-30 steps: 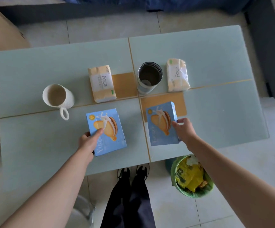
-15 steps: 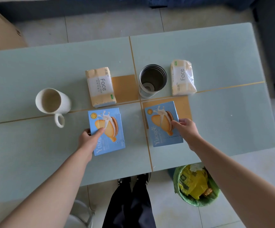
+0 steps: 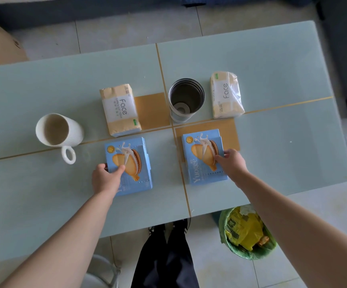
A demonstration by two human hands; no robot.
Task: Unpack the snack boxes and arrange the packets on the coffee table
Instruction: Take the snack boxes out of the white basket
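Two blue snack boxes with a biscuit picture lie flat on the pale green coffee table point(image 3: 282, 142). My left hand point(image 3: 105, 179) grips the left box point(image 3: 135, 163) at its left edge, thumb on top. The right box point(image 3: 201, 159) is held at its right edge by my right hand point(image 3: 230, 165), fingers curled over the top face. Both boxes look closed, and no packets are in sight.
Behind the boxes stand a white ribbed mug point(image 3: 58, 134), a tissue pack point(image 3: 119, 109), a steel tumbler point(image 3: 186, 99) and a second tissue pack point(image 3: 226, 95). A green-lined bin point(image 3: 247, 233) with yellow wrappers sits on the floor at the table's near right edge.
Both boxes have slid a little away from me toward the tissue packs, and the left box has straightened. My hands keep the same hold.
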